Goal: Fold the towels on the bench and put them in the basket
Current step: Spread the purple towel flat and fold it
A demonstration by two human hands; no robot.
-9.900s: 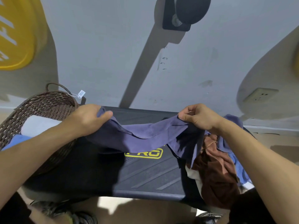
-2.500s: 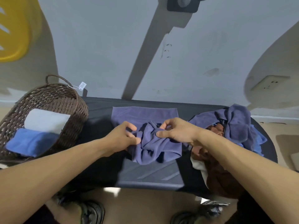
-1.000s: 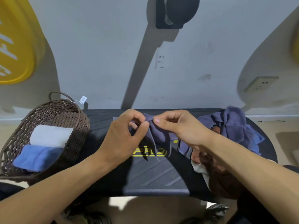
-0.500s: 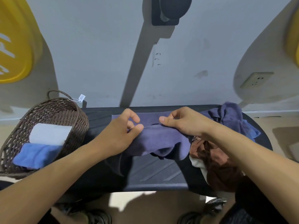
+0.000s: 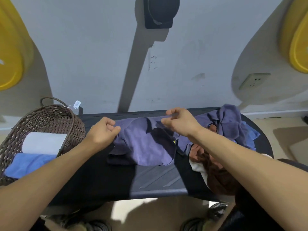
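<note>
Wicker basket [image 5: 50, 117], far left on the surface [image 5: 158, 177]: holds a white rolled towel [image 5: 43, 142] and a blue folded towel [image 5: 28, 162]. Left hand [image 5: 103, 130]: fingers curled, pinching the left far corner of the purple towel [image 5: 146, 144]. Purple towel: mid-surface, long axis left to right, between both hands. Right hand [image 5: 180, 124]: just above the right far edge, fingers parted; grip uncertain. Unfolded towel heap [image 5: 230, 130]: right end. Grey wall [image 5: 100, 55] behind.

I saw a purple towel [image 5: 146, 144] on the black counter [image 5: 158, 182], with diagonal grey stripes. The brown woven basket [image 5: 50, 117] held a white towel [image 5: 43, 143] and a blue towel [image 5: 28, 164].
</note>
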